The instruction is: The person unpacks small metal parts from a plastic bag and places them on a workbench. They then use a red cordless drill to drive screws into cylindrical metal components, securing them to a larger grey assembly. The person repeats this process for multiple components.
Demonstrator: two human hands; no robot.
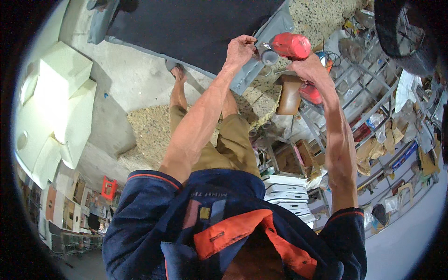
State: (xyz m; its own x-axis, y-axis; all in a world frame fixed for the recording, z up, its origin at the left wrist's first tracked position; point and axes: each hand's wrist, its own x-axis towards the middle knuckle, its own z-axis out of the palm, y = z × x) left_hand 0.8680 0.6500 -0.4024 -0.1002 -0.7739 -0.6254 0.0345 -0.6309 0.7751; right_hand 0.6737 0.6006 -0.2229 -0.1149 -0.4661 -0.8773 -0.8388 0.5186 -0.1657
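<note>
My right hand (308,70) grips a red cordless drill (290,45) by its handle, with its nose pointing left toward my other hand. The red base of the drill (311,93) shows below my wrist. My left hand (241,50) is closed in a pinch at the grey edge rail (254,67) of a large dark panel (186,32). Whatever sits between those fingertips is too small to make out. Just under the drill's nose is a round grey piece (269,57); its kind is unclear.
A brown block (289,94) sits below the drill. Metal racks (368,77) crowded with bags and parts line the right side. White stacked pieces (287,193) stand by my right side. Pale box-like forms (60,93) and a red crate (108,187) are at left.
</note>
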